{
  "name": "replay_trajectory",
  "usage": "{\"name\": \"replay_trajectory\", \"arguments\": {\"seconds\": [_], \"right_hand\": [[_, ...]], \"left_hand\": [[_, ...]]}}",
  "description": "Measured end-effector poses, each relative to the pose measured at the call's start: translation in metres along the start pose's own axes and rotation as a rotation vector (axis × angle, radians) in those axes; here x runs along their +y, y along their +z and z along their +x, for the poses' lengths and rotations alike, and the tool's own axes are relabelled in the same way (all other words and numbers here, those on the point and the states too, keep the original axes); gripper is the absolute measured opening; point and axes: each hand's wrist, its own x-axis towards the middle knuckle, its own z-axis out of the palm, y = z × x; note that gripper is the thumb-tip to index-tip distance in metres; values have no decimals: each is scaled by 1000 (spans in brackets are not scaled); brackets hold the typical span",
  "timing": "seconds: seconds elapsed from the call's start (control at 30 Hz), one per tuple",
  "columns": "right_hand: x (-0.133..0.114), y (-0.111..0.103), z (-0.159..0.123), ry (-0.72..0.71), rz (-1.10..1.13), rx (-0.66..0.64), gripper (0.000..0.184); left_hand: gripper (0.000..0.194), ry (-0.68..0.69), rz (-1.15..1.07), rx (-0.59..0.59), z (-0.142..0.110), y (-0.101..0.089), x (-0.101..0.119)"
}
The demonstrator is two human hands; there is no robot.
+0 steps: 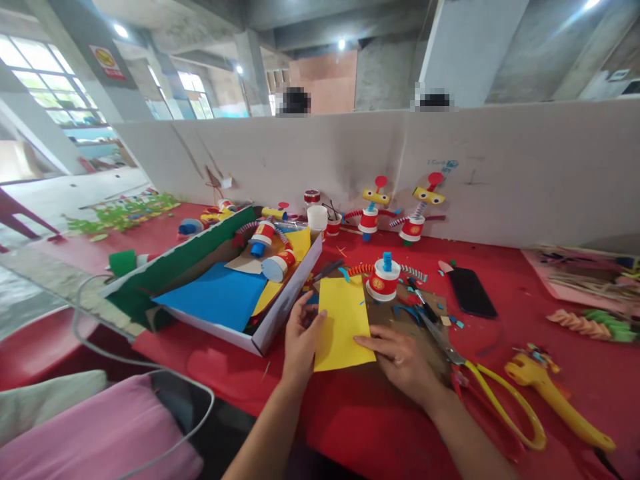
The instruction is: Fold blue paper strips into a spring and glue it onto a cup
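Observation:
A rectangular sheet of yellow paper (345,327) is held upright in front of me. My left hand (303,337) grips its left edge, thumb on the near face and the other fingers partly behind. At the lower right edge, my right hand (403,360) pinches the sheet with its fingers closed. Just beyond the paper stands a red and white paper-cup figure (384,280) with folded-paper arms and a blue folded strip on top. Yellow-handled scissors (480,380) lie right of my right hand, close to a brown board (430,307) strewn with blue scraps.
An open box (285,313) with coloured paper and cup figures stands at left. Two robot-like figures (369,217) lean near the white partition (500,173). A black phone (471,291) and a yellow glue gun (560,400) lie at right on the red table (350,427).

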Motion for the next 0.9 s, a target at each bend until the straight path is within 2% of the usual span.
{"name": "replay_trajectory", "arguments": {"seconds": [0.1,0.23,0.37,0.5,0.6,0.67,0.73,0.8,0.9], "right_hand": [[-3,-1,2,31,65,-16,44],[-2,2,3,106,127,-90,36],[-1,4,2,147,79,-155,38],[-1,3,1,185,11,-176,36],[1,2,1,185,-26,-181,35],[3,2,1,183,-39,-186,34],[5,2,1,185,-44,-173,32],[6,0,1,198,-59,-114,30],[9,-6,1,253,-124,74,27]], "left_hand": [[67,-66,-69,7,4,-3,-1],[60,-46,145,28,11,-11,-11],[48,78,567,9,23,-13,-9],[39,286,1103,-52,43,-5,9],[43,364,1295,-50,54,4,21],[43,435,1321,-43,54,11,25],[38,442,1248,-106,50,22,25],[38,328,1097,-237,46,36,19],[60,203,822,-334,44,64,2]]}}
